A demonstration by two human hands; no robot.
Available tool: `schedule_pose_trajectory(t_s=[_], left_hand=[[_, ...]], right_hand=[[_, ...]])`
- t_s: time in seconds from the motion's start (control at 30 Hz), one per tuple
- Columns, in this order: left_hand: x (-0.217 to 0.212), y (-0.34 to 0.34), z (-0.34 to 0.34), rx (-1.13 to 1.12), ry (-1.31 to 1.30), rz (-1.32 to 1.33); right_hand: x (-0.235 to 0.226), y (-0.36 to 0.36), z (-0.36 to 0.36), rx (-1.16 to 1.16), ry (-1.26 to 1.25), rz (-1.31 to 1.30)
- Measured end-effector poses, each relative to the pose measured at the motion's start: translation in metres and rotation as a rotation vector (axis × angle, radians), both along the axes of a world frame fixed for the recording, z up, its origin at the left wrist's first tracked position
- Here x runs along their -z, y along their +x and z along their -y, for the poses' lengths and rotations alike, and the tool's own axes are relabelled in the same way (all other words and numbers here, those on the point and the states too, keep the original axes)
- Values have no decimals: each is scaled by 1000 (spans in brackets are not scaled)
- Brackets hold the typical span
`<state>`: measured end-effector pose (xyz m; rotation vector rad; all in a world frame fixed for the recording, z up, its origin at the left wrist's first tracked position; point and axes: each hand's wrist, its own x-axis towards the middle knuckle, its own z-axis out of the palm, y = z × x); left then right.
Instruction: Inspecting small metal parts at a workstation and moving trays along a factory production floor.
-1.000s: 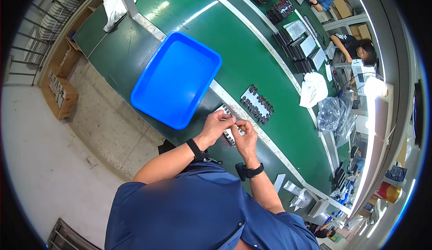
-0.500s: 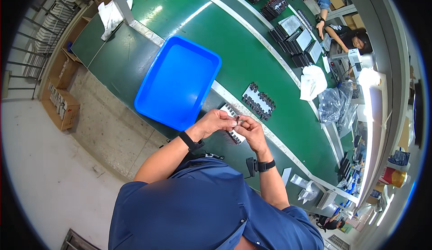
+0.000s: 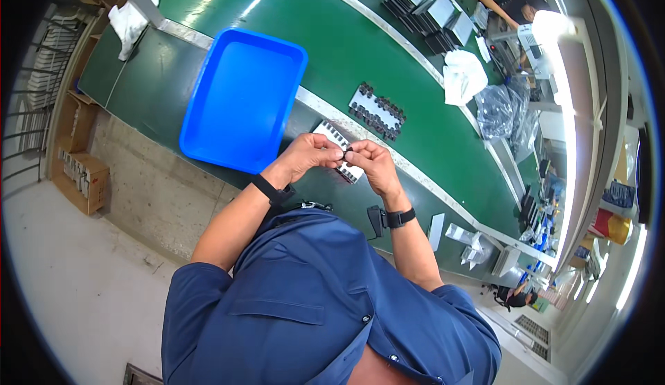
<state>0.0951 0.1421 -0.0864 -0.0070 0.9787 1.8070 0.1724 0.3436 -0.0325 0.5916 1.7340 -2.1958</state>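
My left hand and my right hand meet fingertip to fingertip over the near edge of the green bench. Pinched between them is a small dark part, mostly covered by the fingers, so its kind is not plain. Both hands are closed on it. Just beneath lies a white strip-like tray with small dark pieces along its edges, partly hidden by my hands. Beyond, a second white tray carries rows of small dark parts on the green surface.
An empty blue plastic tub stands left of my hands. A pale rail runs along the bench. Far right are white bags, clear plastic and stacked dark panels. Another person sits across the bench.
The whole view has shifted, so the bench and tub appear further up and left. My hands stay together, with the fingers slightly rearranged around the small dark part.
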Motion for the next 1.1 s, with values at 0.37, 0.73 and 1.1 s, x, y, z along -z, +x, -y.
schedule_pose_trajectory(t_s=[0.37, 0.73, 1.1], left_hand=[[9, 8, -6, -24, -227, -23], [20, 10, 17, -61, -344, -36], [28, 6, 28, -142, -368, 13]], right_hand=[[49, -25, -63, -69, 174, 153], [101, -112, -156, -45, 659, 285], [131, -157, -170, -108, 739, 361]])
